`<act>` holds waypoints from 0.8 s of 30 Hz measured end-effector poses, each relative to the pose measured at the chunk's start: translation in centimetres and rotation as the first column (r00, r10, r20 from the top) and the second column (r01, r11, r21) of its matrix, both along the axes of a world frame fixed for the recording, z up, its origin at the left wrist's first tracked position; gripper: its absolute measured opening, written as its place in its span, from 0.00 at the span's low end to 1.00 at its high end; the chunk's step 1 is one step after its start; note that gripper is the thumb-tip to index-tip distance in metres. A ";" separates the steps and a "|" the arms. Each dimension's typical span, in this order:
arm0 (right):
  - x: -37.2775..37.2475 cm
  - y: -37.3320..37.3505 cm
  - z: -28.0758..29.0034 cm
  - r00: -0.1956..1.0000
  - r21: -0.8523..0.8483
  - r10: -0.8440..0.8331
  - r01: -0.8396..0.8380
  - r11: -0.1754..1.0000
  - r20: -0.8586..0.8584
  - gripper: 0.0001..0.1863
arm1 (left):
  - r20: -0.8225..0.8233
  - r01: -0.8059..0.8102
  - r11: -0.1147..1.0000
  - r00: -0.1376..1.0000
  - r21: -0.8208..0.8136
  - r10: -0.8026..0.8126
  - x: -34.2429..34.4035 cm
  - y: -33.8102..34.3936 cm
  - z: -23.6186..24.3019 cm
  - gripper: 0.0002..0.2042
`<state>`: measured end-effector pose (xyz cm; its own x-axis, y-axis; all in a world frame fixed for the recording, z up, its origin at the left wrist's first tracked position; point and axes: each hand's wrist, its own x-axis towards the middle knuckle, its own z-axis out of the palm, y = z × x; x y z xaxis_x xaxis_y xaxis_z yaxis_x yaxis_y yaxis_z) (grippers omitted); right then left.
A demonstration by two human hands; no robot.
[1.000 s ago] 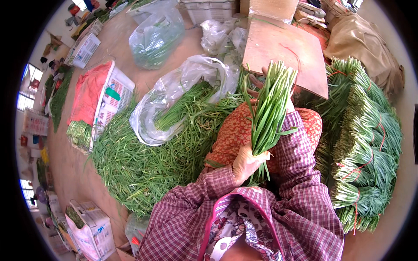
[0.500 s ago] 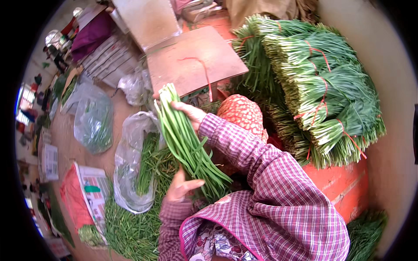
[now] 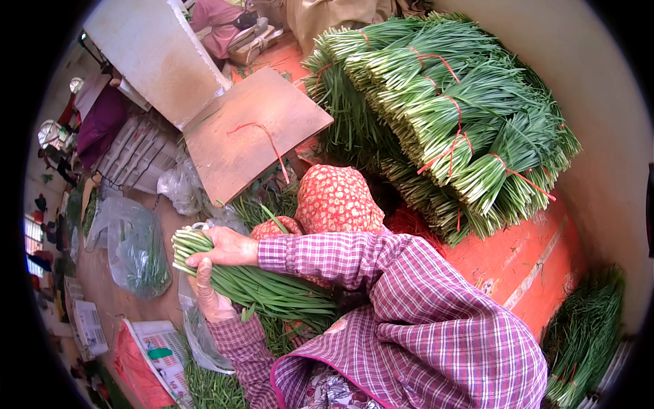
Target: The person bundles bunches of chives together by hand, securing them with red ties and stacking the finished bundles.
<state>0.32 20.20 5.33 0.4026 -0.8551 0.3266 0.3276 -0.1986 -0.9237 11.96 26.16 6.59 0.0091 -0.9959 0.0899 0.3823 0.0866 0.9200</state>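
My right hand [image 3: 230, 247] is wrapped round a loose bunch of garlic chives [image 3: 272, 288], near its pale cut stem ends. From below, my left hand [image 3: 212, 294] presses its fingers against the same bunch, just beneath the right; some of its fingers are hidden. The stem ends point left, and the green leaves trail right across my lap. Ahead of my hands is a brown board [image 3: 255, 129] with a red tie [image 3: 266, 140] lying on it. My knee is in red patterned cloth [image 3: 337, 201].
Tied chive bundles [image 3: 456, 116] are stacked at the right, with another pile [image 3: 586, 334] at lower right. Loose chives [image 3: 211, 388] lie at lower left. A clear plastic bag [image 3: 133, 249] of greens stands on the floor, near a white printed sack [image 3: 160, 358].
The bunch has swung from nearly upright to lying sideways, stem ends left and lower. My left hand, fingers spread before, has come up against it. The view has shifted too.
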 end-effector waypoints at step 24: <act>-2.1 1.5 2.4 0.936 0.364 0.103 -0.230 0.903 0.336 0.17 | 0.000 -0.167 0.986 0.986 -0.003 0.167 -1.9 0.8 1.1 0.28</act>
